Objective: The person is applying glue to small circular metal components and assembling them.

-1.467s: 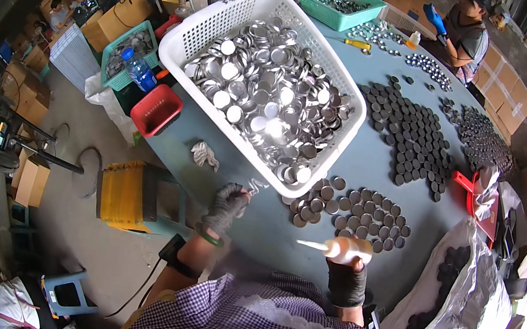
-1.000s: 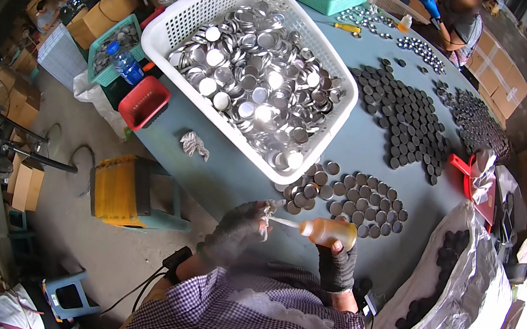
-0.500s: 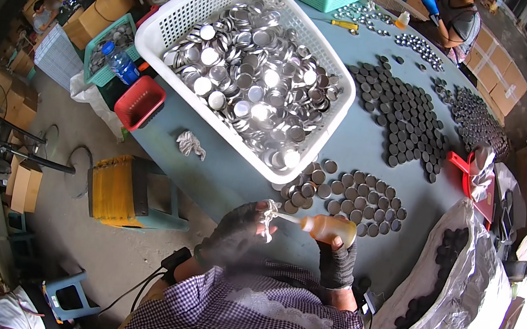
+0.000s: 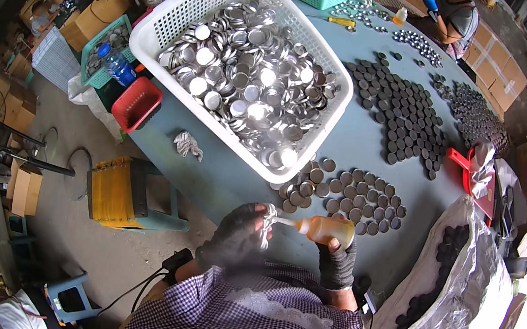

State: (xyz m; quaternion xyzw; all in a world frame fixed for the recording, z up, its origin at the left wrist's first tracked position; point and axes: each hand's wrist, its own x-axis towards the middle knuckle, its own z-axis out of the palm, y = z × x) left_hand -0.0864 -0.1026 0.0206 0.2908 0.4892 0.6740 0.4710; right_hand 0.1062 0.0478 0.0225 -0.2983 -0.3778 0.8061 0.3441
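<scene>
My right hand (image 4: 337,260), in a dark fingerless glove, is closed round a small squeeze bottle (image 4: 330,230) of amber liquid. The bottle lies tilted on its side, and its pale nozzle points left at a crumpled white rag (image 4: 267,223). My left hand (image 4: 238,232), gloved the same way, pinches that rag at its fingertips. Both hands are at the near edge of the table, above my checked apron. Just beyond them, round metal caps (image 4: 367,200) lie in a loose patch. Behind these stands a white plastic basket (image 4: 145,38) heaped with shiny metal caps (image 4: 250,74).
Dark round caps (image 4: 401,110) cover the table's right half. A red tray (image 4: 137,105) and another crumpled rag (image 4: 188,144) are at the left. A silvery sack (image 4: 462,296) stands at the right, a yellow-topped stool (image 4: 113,190) at the left. Across the table is another person (image 4: 450,19).
The view has shifted slightly. My hands keep the rag and the squeeze bottle close together, with the nozzle still at the rag.
</scene>
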